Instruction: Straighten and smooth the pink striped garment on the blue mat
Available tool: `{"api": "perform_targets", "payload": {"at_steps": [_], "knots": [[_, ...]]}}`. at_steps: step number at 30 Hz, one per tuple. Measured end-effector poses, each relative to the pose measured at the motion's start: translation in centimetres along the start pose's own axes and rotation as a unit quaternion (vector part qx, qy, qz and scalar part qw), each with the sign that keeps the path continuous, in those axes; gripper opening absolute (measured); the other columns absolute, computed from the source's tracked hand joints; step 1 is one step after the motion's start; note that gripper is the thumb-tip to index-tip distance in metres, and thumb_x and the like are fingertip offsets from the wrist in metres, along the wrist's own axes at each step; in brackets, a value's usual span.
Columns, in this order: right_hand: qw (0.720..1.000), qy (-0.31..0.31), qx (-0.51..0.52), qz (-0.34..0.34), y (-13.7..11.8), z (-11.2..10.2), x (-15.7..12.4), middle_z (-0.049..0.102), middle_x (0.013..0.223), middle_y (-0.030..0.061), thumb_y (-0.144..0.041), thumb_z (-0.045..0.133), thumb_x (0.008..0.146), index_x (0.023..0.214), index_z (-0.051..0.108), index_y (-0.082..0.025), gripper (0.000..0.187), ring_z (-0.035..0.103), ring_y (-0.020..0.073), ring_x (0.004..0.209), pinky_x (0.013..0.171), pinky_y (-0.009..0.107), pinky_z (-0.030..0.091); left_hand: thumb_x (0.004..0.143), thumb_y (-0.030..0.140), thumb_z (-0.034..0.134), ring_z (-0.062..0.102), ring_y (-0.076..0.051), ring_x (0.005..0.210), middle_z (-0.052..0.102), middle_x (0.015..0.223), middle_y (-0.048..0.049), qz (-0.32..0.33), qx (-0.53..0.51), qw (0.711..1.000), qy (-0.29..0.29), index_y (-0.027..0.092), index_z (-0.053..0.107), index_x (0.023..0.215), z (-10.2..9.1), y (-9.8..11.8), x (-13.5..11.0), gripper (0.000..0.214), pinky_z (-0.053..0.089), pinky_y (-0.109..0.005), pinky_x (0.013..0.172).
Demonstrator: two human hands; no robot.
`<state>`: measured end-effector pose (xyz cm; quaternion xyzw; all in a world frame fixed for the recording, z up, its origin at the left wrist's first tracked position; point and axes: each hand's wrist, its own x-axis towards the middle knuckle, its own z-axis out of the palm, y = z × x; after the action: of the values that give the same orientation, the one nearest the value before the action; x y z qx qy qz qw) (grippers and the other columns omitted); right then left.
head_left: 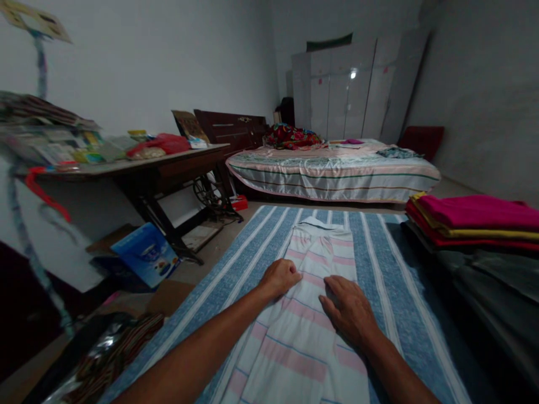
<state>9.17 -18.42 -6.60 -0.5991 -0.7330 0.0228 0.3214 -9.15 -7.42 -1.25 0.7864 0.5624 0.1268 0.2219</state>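
- I find the garment (309, 317), white with pink bands and thin blue lines, laid lengthwise on a blue-and-white striped cloth (385, 283), between both hands; its near end runs out of my view.
- I record the left hand (280, 279) at the garment's left side, fingers curled inward; I cannot tell whether fabric is pinched in it.
- I record the right hand (350, 307) at the right side, palm down, fingers extended together, thumb set apart toward the middle; I see nothing gripped in it.
- The garment's far end shows a plain pale band; I note creases just below it.
- To the right I observe a folded stack of fabrics (480, 216) in magenta, yellow and red, resting on dark cloth (492, 286).
- Beyond stands a bed (337, 179); to the left, a cluttered table (185, 164) and a blue box (147, 255).
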Motion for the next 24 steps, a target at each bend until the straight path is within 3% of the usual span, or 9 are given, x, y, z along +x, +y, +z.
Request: {"api": "perform_targets", "payload": {"at_steps": [4,9,14,20,24], "knots": [[1.0,0.001,0.001,-0.007,0.2,0.1,0.0,0.06,0.108,0.0085,-0.033,0.049,0.091,0.11,0.056,-0.019,0.025,0.054,0.0244,0.098,0.086,0.038,0.039,0.061,0.021,0.066,0.049,-0.011,0.053,0.051,0.05,0.0041,-0.038,-0.07,0.997,-0.019,0.014,0.062,0.057,0.3,0.6,0.7,0.009,0.03,-0.022,0.05],[1.0,-0.001,0.002,-0.007,0.3,0.0,0.1,0.06,0.106,0.0084,-0.033,0.05,0.09,0.11,0.056,-0.02,0.024,0.055,0.025,0.097,0.085,0.039,0.04,0.065,0.017,0.061,0.041,-0.008,0.043,0.042,0.043,0.0069,-0.09,-0.168,0.981,-0.04,0.015,0.053,0.057,0.0,0.9,0.7,0.011,0.03,-0.02,0.044],[1.0,0.002,0.002,-0.014,0.4,0.2,-0.1,0.06,0.111,0.0099,-0.034,0.049,0.091,0.112,0.055,-0.019,0.026,0.054,0.0255,0.101,0.087,0.039,0.04,0.068,0.023,0.063,0.04,-0.007,0.038,0.045,0.043,0.0064,-0.133,-0.242,0.957,-0.092,0.016,0.051,0.064,-1.1,1.0,0.2,0.015,0.032,-0.019,0.04],[1.0,0.01,0.002,-0.015,0.4,0.2,-0.2,0.06,0.112,0.0102,-0.033,0.05,0.091,0.115,0.054,-0.017,0.029,0.054,0.0257,0.102,0.088,0.04,0.039,0.06,0.02,0.069,0.034,-0.006,0.033,0.042,0.04,0.008,-0.14,-0.264,0.942,-0.153,0.016,0.052,0.061,-0.9,0.7,0.1,0.018,0.022,-0.018,0.035],[1.0,0.01,0.001,-0.013,0.3,0.1,-0.1,0.06,0.111,0.0097,-0.033,0.05,0.09,0.113,0.055,-0.018,0.027,0.055,0.0254,0.101,0.088,0.039,0.039,0.062,0.019,0.07,0.033,-0.006,0.031,0.038,0.037,0.0087,-0.143,-0.255,0.945,-0.148,0.017,0.046,0.056,-0.5,0.4,0.2,0.025,0.021,-0.017,0.034]]}}
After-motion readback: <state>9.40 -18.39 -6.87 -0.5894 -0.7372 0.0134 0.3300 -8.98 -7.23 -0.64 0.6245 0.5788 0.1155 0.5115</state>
